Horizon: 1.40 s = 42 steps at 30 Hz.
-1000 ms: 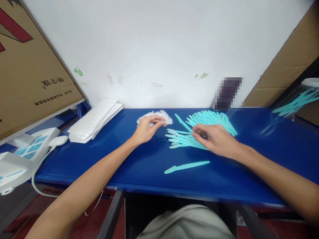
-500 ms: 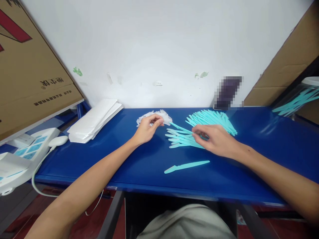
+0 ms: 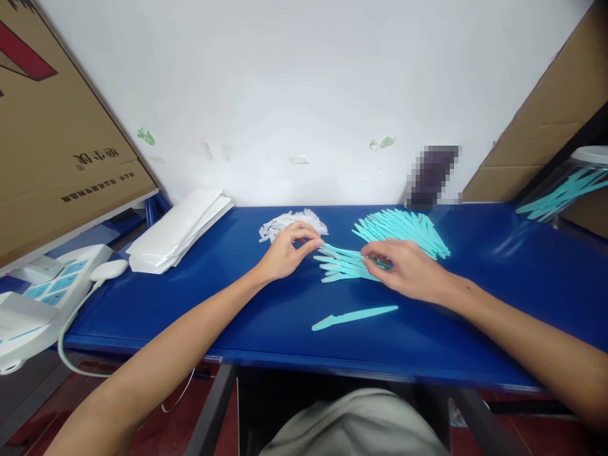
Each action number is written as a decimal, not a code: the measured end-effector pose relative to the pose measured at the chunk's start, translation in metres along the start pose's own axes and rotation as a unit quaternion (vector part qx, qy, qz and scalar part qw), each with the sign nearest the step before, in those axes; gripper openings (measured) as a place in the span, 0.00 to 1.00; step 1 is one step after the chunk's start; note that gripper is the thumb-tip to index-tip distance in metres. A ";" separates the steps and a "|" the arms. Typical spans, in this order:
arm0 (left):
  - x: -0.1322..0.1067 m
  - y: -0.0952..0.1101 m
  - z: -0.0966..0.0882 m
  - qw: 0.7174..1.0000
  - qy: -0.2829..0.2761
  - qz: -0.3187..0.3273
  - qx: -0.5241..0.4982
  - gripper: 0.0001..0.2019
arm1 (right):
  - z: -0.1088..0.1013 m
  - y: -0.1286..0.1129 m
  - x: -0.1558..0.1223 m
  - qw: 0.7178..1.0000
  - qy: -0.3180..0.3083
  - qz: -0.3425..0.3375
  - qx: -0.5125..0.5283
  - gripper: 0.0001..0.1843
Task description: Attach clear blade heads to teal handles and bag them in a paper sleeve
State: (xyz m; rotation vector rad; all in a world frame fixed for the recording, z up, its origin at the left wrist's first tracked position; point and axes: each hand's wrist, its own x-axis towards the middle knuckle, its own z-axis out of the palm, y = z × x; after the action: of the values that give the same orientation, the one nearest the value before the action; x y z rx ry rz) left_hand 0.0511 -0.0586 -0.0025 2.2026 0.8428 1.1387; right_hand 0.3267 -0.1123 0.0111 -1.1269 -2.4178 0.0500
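On the blue table (image 3: 199, 297), my right hand (image 3: 403, 269) pinches the handle of a thin teal razor stick (image 3: 339, 250) that points left over a small bunch of teal sticks (image 3: 339, 269). My left hand (image 3: 287, 250) is curled, its fingertips pinched at that stick's tip, apparently on a small clear cap. Just behind it lies a heap of clear caps (image 3: 289, 223). A larger fan of teal sticks (image 3: 403, 227) lies behind my right hand. One single teal stick (image 3: 354, 316) lies nearer the front edge.
A stack of white paper sleeves (image 3: 178, 231) lies at the back left. A white device with a cable (image 3: 42, 297) sits off the left end. Cardboard boxes (image 3: 52, 120) lean at both sides. A clear jar of teal sticks (image 3: 570, 187) stands far right.
My left hand has moved right from the cap heap to the tip of the stick in my right hand. My right hand has lowered that stick toward the left.
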 end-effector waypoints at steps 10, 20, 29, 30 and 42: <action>0.002 -0.010 -0.019 0.957 -0.091 0.059 0.270 0.17 | 0.001 0.004 0.004 0.999 -0.026 -0.011 -0.019 0.11; 0.001 -0.031 -0.058 0.869 -0.138 0.027 0.474 0.15 | -0.007 -0.015 -0.005 0.994 0.094 0.043 0.024 0.10; 0.003 -0.014 -0.045 0.890 -0.138 0.088 0.425 0.11 | -0.014 -0.029 -0.005 0.976 -0.189 -0.099 0.051 0.08; 0.003 -0.011 -0.043 0.899 -0.128 0.099 0.408 0.11 | -0.015 -0.029 -0.004 0.971 -0.210 -0.092 0.063 0.07; 0.004 0.003 -0.003 0.987 0.029 -0.081 -0.137 0.20 | -0.008 -0.020 0.000 0.996 -0.053 -0.035 0.067 0.11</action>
State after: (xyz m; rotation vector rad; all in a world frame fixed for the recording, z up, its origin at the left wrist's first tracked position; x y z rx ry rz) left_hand 0.0506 -0.0572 0.0028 1.8509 0.8189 1.1690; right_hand 0.3162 -0.1270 0.0225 -1.0021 -2.5036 0.2523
